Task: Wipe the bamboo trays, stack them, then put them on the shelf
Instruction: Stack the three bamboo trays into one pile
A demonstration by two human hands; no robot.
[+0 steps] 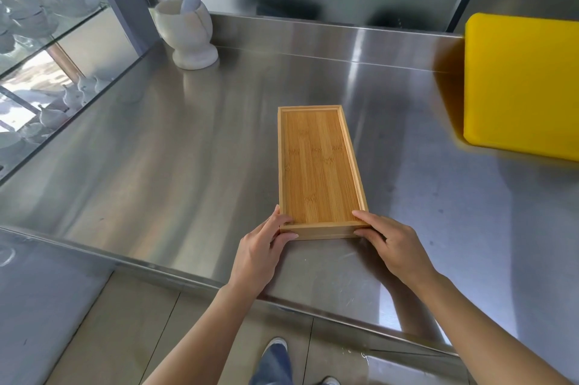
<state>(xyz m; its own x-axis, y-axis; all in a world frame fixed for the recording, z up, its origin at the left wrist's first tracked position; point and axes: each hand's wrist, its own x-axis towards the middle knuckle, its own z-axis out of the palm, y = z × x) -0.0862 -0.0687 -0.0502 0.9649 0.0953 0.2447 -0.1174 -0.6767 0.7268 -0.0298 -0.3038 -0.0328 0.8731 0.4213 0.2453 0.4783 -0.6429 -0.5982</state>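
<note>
A long rectangular bamboo tray [319,165] lies flat on the steel counter [156,165], its short end toward me. The near end looks thick, as if trays are stacked, but I cannot tell how many. My left hand [263,253] grips the near left corner, thumb on the rim and fingers along the front edge. My right hand [388,246] grips the near right corner the same way. No cloth is in view.
A white stone mortar with a pestle [188,30] stands at the back left of the counter. A yellow cutting board [520,87] lies at the right. A glass shelf unit with white cups and teapots [40,49] is on the left.
</note>
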